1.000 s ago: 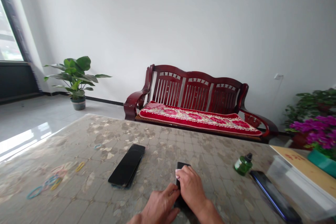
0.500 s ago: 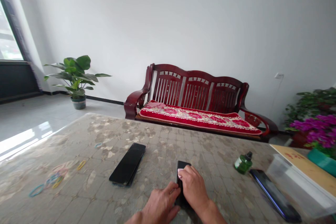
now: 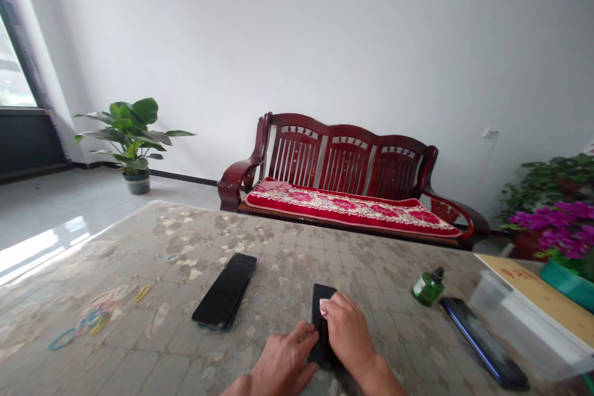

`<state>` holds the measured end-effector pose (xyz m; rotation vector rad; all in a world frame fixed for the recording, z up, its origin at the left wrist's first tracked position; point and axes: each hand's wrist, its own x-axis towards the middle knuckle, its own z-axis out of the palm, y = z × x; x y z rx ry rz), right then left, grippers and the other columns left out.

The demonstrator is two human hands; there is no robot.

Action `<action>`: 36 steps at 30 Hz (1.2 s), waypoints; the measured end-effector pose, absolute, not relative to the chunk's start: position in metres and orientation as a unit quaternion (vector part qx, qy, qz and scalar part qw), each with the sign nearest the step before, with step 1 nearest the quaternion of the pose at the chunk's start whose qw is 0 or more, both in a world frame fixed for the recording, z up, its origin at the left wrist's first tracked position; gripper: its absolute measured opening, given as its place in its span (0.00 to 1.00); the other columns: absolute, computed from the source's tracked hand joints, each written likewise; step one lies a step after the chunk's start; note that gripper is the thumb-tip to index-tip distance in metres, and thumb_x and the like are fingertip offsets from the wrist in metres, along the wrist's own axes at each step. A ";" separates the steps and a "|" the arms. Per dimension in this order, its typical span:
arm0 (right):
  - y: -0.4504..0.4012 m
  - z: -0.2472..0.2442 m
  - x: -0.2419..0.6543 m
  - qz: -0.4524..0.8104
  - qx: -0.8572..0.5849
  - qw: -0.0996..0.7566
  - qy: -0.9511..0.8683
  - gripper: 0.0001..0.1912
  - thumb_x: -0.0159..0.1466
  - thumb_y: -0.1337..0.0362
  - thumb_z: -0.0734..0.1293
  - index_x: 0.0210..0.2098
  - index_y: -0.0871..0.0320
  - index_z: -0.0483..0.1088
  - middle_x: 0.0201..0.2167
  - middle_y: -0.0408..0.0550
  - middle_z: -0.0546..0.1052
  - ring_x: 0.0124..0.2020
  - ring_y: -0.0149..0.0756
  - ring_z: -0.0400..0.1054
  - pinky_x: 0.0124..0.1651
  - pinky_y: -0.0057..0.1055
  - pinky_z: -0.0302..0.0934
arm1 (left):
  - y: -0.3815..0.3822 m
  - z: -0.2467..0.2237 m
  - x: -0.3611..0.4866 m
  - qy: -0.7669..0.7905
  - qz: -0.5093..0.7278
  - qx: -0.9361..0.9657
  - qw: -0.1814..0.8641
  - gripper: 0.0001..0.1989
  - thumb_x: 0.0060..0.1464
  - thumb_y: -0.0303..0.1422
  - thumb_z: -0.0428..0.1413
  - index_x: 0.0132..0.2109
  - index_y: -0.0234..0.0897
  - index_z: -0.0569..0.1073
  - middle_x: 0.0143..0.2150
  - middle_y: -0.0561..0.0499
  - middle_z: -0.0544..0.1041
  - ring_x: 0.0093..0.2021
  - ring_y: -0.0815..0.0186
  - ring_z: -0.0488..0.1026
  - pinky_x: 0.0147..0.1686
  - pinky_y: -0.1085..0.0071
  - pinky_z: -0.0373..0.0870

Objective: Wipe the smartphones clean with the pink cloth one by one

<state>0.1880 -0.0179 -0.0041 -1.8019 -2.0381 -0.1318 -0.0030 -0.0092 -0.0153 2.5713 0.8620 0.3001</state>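
A black smartphone [image 3: 323, 290] lies on the table at the front middle, partly covered by my hands. My left hand [image 3: 288, 351] grips its left edge, with the fingertips and thumb pressed along the side. Over the screen, my right hand [image 3: 347, 329] is closed around a small pale pink piece of cloth or tissue [image 3: 323, 304]. Only a bit of that piece shows, and its kind is not clear. Left of my hands lies another black phone [image 3: 226, 291], which seems to rest on a second slab beneath it.
A green bottle [image 3: 427, 288] stands to the right, near a blue-edged phone [image 3: 482, 341]. Further right is a clear plastic box [image 3: 520, 334] beside purple flowers [image 3: 563, 229]. Coloured rubber bands [image 3: 95, 320] lie on the left of the patterned table [image 3: 185, 359]. A wooden bench [image 3: 346, 164] stands behind.
My right hand has shifted slightly right and down on the phone, uncovering more of its screen. My left hand stays at the edge. The whole view has drifted a little.
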 end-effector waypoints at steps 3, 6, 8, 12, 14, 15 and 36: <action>-0.014 -0.003 0.193 -0.048 -0.649 0.208 -0.730 0.15 0.64 0.77 0.61 0.31 0.52 0.74 0.31 0.42 0.74 0.37 0.34 0.68 0.40 0.28 0.54 | -0.010 -0.016 -0.003 0.311 0.108 0.922 0.203 0.19 0.58 0.32 0.55 0.57 0.45 0.66 0.58 0.50 0.71 0.50 0.59 0.75 0.48 0.68 0.75; 0.000 0.002 0.198 -0.054 -0.671 0.197 -0.712 0.16 0.64 0.77 0.61 0.32 0.53 0.75 0.32 0.44 0.75 0.38 0.35 0.69 0.39 0.28 0.54 | -0.010 -0.017 -0.003 0.313 0.109 0.923 0.197 0.19 0.59 0.32 0.54 0.57 0.45 0.66 0.59 0.49 0.70 0.51 0.59 0.74 0.48 0.68 0.74; 0.004 0.004 0.200 -0.056 -0.685 0.186 -0.703 0.16 0.65 0.77 0.60 0.32 0.53 0.75 0.31 0.44 0.75 0.38 0.36 0.69 0.39 0.28 0.54 | -0.011 -0.017 -0.004 0.314 0.108 0.923 0.197 0.19 0.59 0.31 0.54 0.57 0.45 0.66 0.59 0.49 0.69 0.51 0.59 0.74 0.49 0.68 0.74; -0.010 0.000 0.198 -0.053 -0.682 0.184 -0.706 0.16 0.66 0.76 0.60 0.32 0.53 0.74 0.32 0.44 0.75 0.37 0.36 0.68 0.40 0.28 0.54 | -0.011 -0.016 -0.003 0.315 0.106 0.922 0.200 0.19 0.59 0.31 0.53 0.57 0.46 0.66 0.59 0.49 0.70 0.50 0.60 0.75 0.50 0.69 0.73; -0.022 -0.004 0.197 -0.046 -0.669 0.192 -0.717 0.16 0.66 0.76 0.59 0.33 0.53 0.74 0.33 0.44 0.75 0.39 0.35 0.68 0.42 0.28 0.54 | -0.010 -0.017 -0.003 0.314 0.104 0.922 0.200 0.19 0.58 0.31 0.53 0.57 0.46 0.66 0.59 0.49 0.70 0.50 0.60 0.75 0.49 0.69 0.73; -0.027 -0.005 0.198 -0.042 -0.663 0.195 -0.722 0.16 0.66 0.76 0.59 0.34 0.52 0.74 0.34 0.44 0.75 0.39 0.35 0.68 0.42 0.28 0.54 | -0.010 -0.017 -0.003 0.313 0.105 0.922 0.200 0.19 0.58 0.31 0.53 0.56 0.46 0.66 0.58 0.49 0.70 0.50 0.60 0.75 0.49 0.69 0.74; -0.044 -0.013 0.205 -0.037 -0.613 0.271 -0.741 0.15 0.66 0.74 0.59 0.38 0.52 0.74 0.36 0.45 0.76 0.42 0.36 0.68 0.45 0.28 0.59 | -0.015 0.012 -0.001 0.332 0.057 0.924 0.180 0.19 0.57 0.29 0.53 0.56 0.44 0.68 0.57 0.49 0.71 0.50 0.59 0.76 0.49 0.66 0.74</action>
